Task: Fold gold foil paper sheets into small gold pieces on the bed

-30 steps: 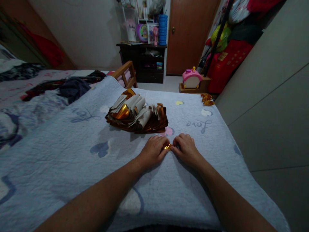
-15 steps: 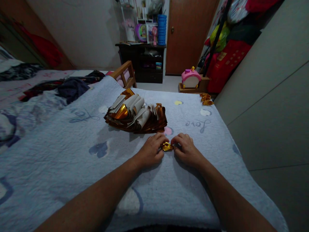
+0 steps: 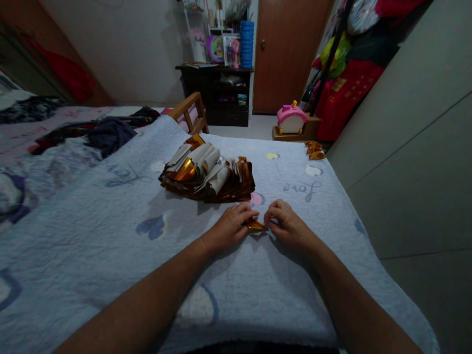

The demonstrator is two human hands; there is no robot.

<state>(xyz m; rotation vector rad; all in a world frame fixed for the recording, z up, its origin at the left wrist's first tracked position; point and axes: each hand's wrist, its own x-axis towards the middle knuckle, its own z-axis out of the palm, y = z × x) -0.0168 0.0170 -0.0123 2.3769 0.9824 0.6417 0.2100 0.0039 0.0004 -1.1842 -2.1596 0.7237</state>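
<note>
A small folded sheet of gold foil paper (image 3: 256, 226) lies between my hands, low over the bedspread, with a pale edge along its near side. The fingers of my left hand (image 3: 234, 224) are closed on its left end. At its right, pointed tip, my right hand (image 3: 283, 221) has thumb and forefinger pinched together. Just beyond my left hand rests a thick, fanned pile of gold foil paper sheets (image 3: 217, 182), some with their grey-white backs showing. Several folded gold foil pieces (image 3: 314, 150) sit at the far right corner of the bed.
The light blue bedspread (image 3: 147, 275) has hearts and lettering on it. Rumpled clothes (image 3: 110, 135) lie to the left. Beyond the bed are a wooden chair (image 3: 191, 110), a dark cabinet (image 3: 217, 98) and a pink toy case (image 3: 291, 119). A pale wardrobe (image 3: 413, 147) borders the right side.
The gold foil paper between my hands has gone from a compact, crumpled-looking shape to a flatter, pointed one with a pale edge showing. My right hand has shifted and turned slightly.
</note>
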